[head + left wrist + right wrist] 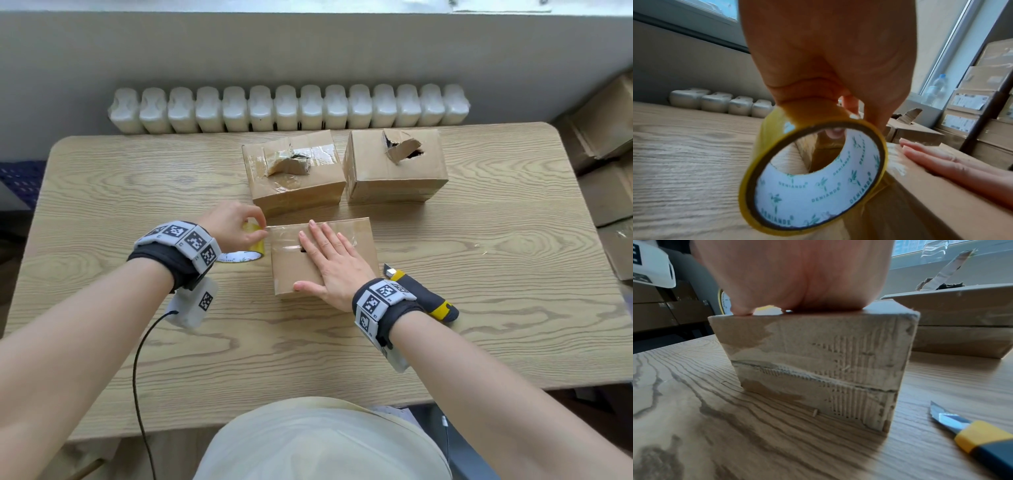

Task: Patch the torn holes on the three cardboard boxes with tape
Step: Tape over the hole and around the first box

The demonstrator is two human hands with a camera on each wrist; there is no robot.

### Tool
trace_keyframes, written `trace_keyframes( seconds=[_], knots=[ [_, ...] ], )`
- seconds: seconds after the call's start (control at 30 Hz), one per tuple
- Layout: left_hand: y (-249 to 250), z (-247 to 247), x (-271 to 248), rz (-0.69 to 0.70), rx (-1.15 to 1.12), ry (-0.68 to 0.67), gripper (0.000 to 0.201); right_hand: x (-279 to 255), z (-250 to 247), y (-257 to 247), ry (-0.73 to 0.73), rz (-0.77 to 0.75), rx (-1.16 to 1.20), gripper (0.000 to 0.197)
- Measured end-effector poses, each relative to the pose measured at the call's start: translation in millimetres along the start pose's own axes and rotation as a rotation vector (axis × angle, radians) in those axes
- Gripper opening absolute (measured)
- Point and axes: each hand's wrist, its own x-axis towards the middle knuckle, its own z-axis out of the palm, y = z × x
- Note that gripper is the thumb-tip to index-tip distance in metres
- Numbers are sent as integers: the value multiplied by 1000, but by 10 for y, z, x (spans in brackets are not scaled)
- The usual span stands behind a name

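While the right hand [330,260] lies flat with fingers straight and spread on top of the nearest small brown cardboard box [359,240], the left hand [233,222] pinches a yellow-edged roll of clear packing tape [251,248] just off the box's left edge, its grip curled over the roll's rim. A strip of tape runs from the roll across the box top, under the right fingertips, where a small dark hole shows beside them.

Behind it on the pale wood-grain table [102,192] stand two larger brown cardboard boxes, side by side and just apart — the left one [298,192] has a torn hole under wrinkled clear tape, the right one [394,178] has an open tear with a flap standing up. A yellow and dark-grey utility knife [423,298] lies just right of the near box, partly hidden by the right wrist band, blade tip toward the box.

A white ribbed radiator [287,109] runs along the table's far edge. Stacked cardboard cartons [609,144] crowd the right side beyond the table — the left half of the tabletop lies open.
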Motion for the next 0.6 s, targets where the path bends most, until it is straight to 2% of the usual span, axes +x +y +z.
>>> trace_keyframes(
  seconds=[0.23, 0.33, 0.47, 0.6],
  knots=[
    [18, 37, 14, -74, 87, -40, 14, 5, 29, 32, 15, -9, 12, 87],
    [30, 12, 14, -67, 68, -18, 12, 5, -14, 59, 35, -32, 88, 78],
    [87, 2, 0, -60, 42, 10, 16, -117, -93, 126, 204, -11, 222, 56],
    [124, 8, 1, -58, 15, 39, 16, -364, -58, 302, 408, 77, 204, 35]
  ],
)
